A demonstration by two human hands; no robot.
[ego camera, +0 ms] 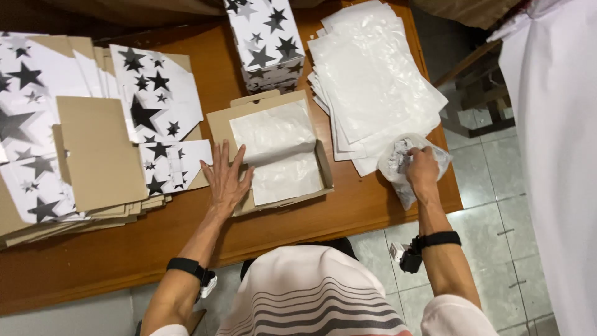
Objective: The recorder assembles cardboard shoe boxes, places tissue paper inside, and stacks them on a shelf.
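Your left hand lies spread flat on the open cardboard box at mid-bench. Your right hand grips a clear bag at the bench's right edge. Judged light, soft and slippery; hold its bunched neck.

Right hand's fingers buried in a crumpled clear plastic bag, its grey contents unclear, stack of flat star-printed cardboard sheets cut by left edge, tall star-printed box cropped at top, brown wooden worktop running off-frame.

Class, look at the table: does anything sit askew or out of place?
The stack of white sheets is fanned unevenly. The plastic bag under the right hand hangs over the table edge.
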